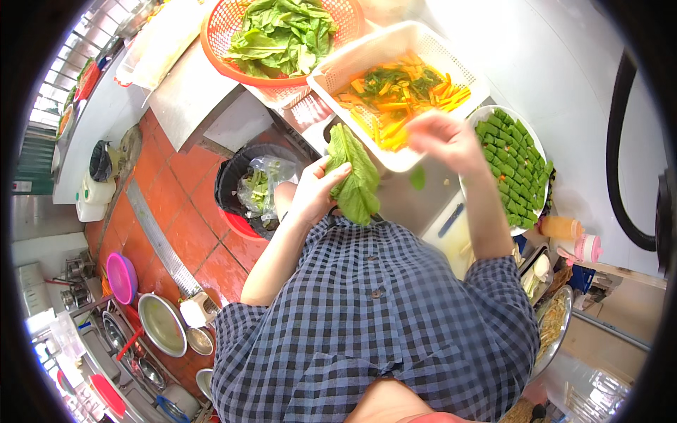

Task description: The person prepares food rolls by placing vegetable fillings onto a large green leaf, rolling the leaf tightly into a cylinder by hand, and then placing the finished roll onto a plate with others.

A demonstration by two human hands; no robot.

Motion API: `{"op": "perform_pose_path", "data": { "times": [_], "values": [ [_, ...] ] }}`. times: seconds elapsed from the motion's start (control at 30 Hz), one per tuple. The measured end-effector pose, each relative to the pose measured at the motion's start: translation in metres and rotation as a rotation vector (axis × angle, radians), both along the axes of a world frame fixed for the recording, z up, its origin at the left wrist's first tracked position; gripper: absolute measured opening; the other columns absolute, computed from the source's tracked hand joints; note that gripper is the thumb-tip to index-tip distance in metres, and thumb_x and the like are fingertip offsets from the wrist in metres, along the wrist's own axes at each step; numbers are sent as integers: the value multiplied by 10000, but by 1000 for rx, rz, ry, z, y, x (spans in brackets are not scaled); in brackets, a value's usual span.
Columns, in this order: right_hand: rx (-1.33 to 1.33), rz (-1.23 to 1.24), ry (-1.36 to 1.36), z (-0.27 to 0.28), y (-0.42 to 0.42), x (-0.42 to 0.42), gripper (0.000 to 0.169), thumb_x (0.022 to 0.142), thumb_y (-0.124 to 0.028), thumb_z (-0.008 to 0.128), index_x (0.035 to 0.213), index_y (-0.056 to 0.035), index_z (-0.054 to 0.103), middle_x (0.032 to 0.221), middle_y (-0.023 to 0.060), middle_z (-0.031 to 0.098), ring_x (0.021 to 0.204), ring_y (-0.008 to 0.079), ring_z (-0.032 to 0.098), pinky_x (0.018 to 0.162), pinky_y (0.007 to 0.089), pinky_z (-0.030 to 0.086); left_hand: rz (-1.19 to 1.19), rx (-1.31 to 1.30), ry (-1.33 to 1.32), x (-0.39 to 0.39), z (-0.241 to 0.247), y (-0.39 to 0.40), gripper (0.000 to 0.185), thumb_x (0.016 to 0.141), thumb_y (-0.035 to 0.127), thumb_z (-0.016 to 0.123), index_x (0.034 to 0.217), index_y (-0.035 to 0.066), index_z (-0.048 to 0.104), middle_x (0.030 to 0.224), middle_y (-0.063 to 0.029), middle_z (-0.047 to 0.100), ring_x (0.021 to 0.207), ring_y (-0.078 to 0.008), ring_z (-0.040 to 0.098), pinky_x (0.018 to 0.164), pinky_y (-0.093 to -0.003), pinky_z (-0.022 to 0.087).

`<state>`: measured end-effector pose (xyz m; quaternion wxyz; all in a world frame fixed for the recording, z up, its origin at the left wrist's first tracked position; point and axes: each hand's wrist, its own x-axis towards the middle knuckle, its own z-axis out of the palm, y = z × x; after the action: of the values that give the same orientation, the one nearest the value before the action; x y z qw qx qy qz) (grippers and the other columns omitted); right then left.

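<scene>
My left hand [320, 185] holds a large green vegetable leaf [359, 180] by its stalk end in front of my chest. My right hand [439, 137] is raised and blurred over the near right rim of a white plastic basket [330, 87] with cut orange vegetable strips [394, 106] and some greens; whether its fingers hold something small cannot be told. An orange colander [214, 45] full of green leaves [288, 39] stands beyond, to the left. On the right, a white plate [534, 135] bears rows of small green-wrapped pieces [513, 169].
A bin with a black liner [227, 185] stands on the red tiled floor at left. Near my right arm lie a white cutting board [455, 254] and a blue-handled knife [451, 220]. Bottles [560, 227] and a tray of pale vegetables [537, 272] are farther right.
</scene>
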<state>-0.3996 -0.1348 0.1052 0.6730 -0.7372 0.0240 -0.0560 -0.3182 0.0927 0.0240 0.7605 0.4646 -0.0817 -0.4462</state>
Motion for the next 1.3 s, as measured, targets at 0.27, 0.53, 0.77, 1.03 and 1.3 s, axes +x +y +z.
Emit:
{"op": "perform_pose_path", "data": {
  "times": [0.27, 0.53, 0.77, 1.03, 1.3],
  "values": [
    [168, -41, 9, -55, 47, -4, 137, 797, -43, 617, 929, -16, 593, 836, 6, 580, 755, 47, 540, 672, 185, 443, -45, -143, 188, -5, 18, -13, 346, 874, 229, 498, 1135, 4, 474, 1041, -108, 577, 915, -185, 587, 757, -342, 508],
    [-195, -100, -152, -50, 47, -15, 115, 763, -41, 624, 877, -32, 623, 786, 14, 531, 672, 55, 506, 581, 192, 415, -33, -13, -62, -13, 13, -24, 298, 803, 131, 623, 1058, 3, 537, 963, -74, 602, 843, -123, 586, 713, -260, 493],
    [-325, -138, -175, -48, 42, -28, 141, 752, -88, 642, 882, -34, 645, 812, 46, 551, 661, 102, 530, 576, 219, 434, -115, -26, 13, -18, 19, -29, 268, 818, 104, 586, 1056, -11, 537, 971, -84, 602, 849, -132, 590, 752, -271, 476],
    [-237, -300, -207, -37, 11, -68, 251, 771, -120, 643, 1007, -47, 597, 886, 43, 588, 752, 105, 547, 689, 240, 454, -201, -4, 54, -28, 12, -45, 281, 825, 80, 576, 1081, -22, 519, 967, -95, 597, 842, -152, 594, 728, -288, 504],
    [-284, -991, 357, -51, -68, -243, 180, 833, -181, 582, 857, -3, 594, 768, 12, 596, 712, 76, 535, 658, 234, 431, -342, 33, 80, -57, -3, -65, 196, 833, 31, 545, 1018, -36, 548, 936, -90, 604, 817, -135, 584, 733, -246, 472]
  ]
}}
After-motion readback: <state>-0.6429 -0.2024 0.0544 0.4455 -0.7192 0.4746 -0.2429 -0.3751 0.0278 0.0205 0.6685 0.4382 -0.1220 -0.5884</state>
